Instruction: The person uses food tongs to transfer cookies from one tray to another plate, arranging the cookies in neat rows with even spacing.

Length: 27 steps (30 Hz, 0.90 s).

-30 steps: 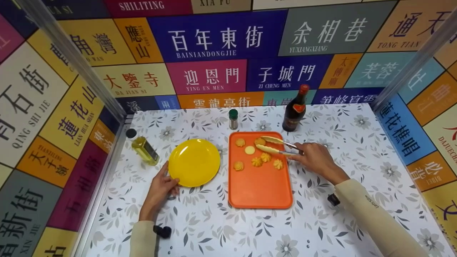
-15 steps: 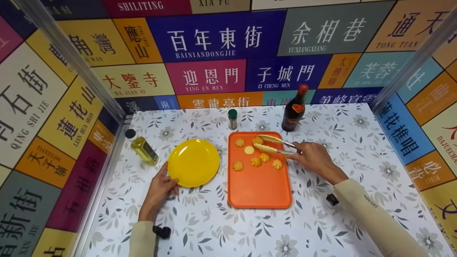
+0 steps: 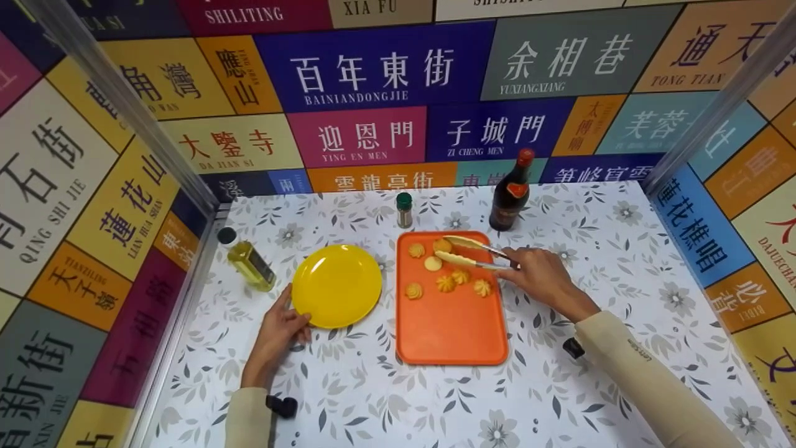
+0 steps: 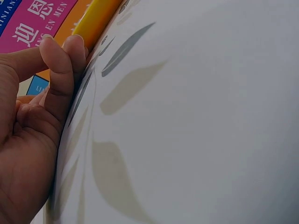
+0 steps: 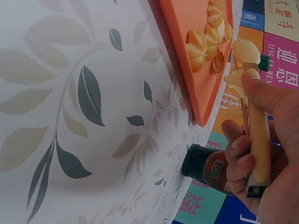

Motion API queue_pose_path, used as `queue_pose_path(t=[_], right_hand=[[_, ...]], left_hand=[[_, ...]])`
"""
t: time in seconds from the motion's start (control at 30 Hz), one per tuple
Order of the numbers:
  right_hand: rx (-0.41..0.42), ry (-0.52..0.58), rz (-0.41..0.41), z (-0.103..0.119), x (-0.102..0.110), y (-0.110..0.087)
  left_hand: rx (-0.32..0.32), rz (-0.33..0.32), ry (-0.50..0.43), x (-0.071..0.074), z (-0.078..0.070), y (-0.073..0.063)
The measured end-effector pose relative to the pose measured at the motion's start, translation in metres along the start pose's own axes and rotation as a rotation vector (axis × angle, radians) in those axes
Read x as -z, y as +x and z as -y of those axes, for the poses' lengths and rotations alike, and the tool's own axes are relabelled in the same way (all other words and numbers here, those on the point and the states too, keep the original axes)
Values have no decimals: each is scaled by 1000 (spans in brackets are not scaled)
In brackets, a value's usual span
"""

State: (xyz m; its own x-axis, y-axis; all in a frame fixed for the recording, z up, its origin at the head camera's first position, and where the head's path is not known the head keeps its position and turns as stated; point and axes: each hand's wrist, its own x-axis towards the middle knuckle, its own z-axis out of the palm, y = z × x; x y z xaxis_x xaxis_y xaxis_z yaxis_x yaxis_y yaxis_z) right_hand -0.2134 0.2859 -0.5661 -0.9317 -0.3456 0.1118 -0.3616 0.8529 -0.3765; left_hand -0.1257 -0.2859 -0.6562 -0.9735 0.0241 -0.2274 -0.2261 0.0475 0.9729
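Observation:
In the head view my left hand (image 3: 280,325) holds the near-left rim of a yellow plate (image 3: 337,285), thumb on the edge. The left wrist view shows fingertips (image 4: 77,46) at the plate's rim (image 4: 96,21). My right hand (image 3: 544,277) grips metal tongs (image 3: 476,262) with cream-coloured tips, seen also as tongs (image 5: 258,135) in the right wrist view. The tips lie around a golden cookie (image 3: 442,245) above the far part of an orange tray (image 3: 453,330). Several swirled cookies (image 3: 445,284) and one pale round piece (image 3: 433,264) lie on the tray.
A bottle of yellow oil (image 3: 252,264) stands left of the plate. Behind the tray are a green-capped shaker (image 3: 404,211) and a dark, red-capped bottle (image 3: 509,196). Printed wall panels (image 3: 373,68) enclose the flowered tabletop (image 3: 373,398).
The tongs and the cookie between their tips have shifted slightly left, the right hand with them. The left hand and plate stay in place.

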Motion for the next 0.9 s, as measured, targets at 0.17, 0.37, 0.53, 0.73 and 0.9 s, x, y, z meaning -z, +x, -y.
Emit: queue_pose_path(t=[0.17,0.37,0.53,0.73,0.9], right_hand=[[34,-4,-11,3,-1,1],[38,16,-15,8,-3,3],[26,22,1,12,-5,4],[-3,45,32,18,-8,5],[16,60,27,21,-11,7]], left_hand=[[22,2,19,0,0,1],[16,0,20,-1,-1,0],[0,3,16,-1,-1,-1],[3,1,2,-1,-1,-2],[-18,6,-8,-1,-1,-2]])
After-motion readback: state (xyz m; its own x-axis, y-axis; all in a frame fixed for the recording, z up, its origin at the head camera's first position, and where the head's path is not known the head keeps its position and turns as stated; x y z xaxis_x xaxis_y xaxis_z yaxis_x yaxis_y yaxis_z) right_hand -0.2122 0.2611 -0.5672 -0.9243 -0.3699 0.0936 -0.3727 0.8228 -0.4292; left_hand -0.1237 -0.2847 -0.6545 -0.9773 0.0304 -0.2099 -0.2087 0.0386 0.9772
